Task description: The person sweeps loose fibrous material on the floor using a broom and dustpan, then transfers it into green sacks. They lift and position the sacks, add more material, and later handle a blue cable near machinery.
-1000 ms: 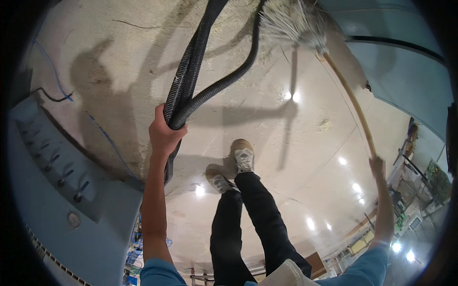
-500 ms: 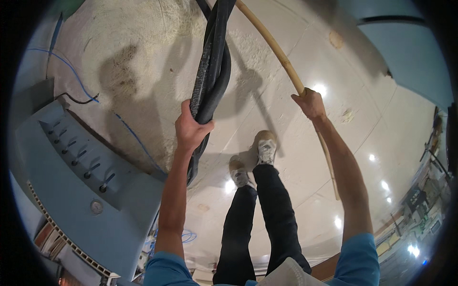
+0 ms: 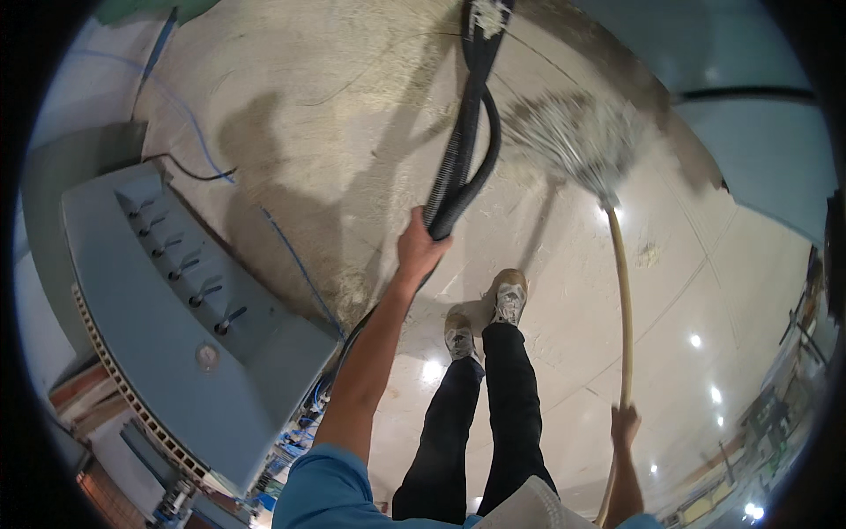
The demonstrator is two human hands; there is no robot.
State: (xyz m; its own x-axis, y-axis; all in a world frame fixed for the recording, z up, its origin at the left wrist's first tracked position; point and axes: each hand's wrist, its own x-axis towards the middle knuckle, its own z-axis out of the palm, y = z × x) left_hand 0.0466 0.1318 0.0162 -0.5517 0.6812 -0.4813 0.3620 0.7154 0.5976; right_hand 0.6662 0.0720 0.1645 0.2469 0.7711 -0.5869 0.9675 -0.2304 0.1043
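My left hand (image 3: 421, 249) is closed around a bundle of black hoses (image 3: 460, 154); at least one is ribbed. Pale fluff clings to the bundle's far end, and a black line trails back beside my left forearm. Lower right, my right hand (image 3: 624, 425) grips the bamboo handle (image 3: 625, 309) of a long broom. The broom head (image 3: 586, 145), a splayed fan of grey-white strands, rests on or just over the floor right of the hoses. Motion blurs its strands, so contact is hard to judge.
A blue-grey machine panel (image 3: 167, 309) with several levers and a round gauge stands at left. Pale dust and shavings (image 3: 344, 53) cover the floor ahead. A blue line (image 3: 300, 264) lies near the panel. Another blue-grey machine housing (image 3: 749, 141) juts in at upper right.
My right hand has drawn back toward me along with the handle, bringing the broom head into view. My left hand and the hoses have shifted right in the picture.
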